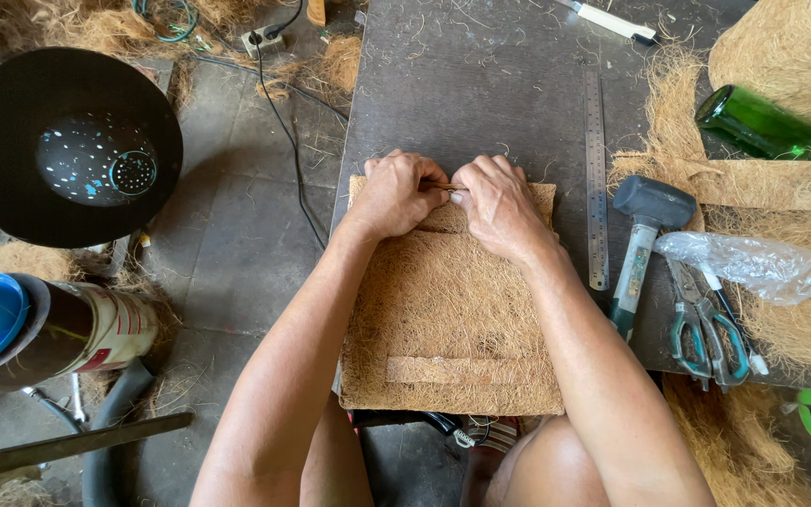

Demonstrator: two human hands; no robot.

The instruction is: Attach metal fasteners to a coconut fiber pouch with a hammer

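Ahead of our left hand [396,192] and right hand [497,205], the dark board [481,84] lies bare up to its far edge, so we can reach forward freely. To the right, the steel ruler [596,178] lies close, then the rubber mallet [645,235], scissors [706,329], plastic bag [753,263] and green bottle [757,124] crowd the way. To the left, past the board's edge, a black cable [298,178] crosses the floor, and the big black bowl [63,145] stands well apart.

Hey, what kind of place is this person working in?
Probably a small craft workshop for coconut-fibre goods: both hands press a fibre mat on a dark workboard, with a rubber mallet, steel ruler and loose fibre around.
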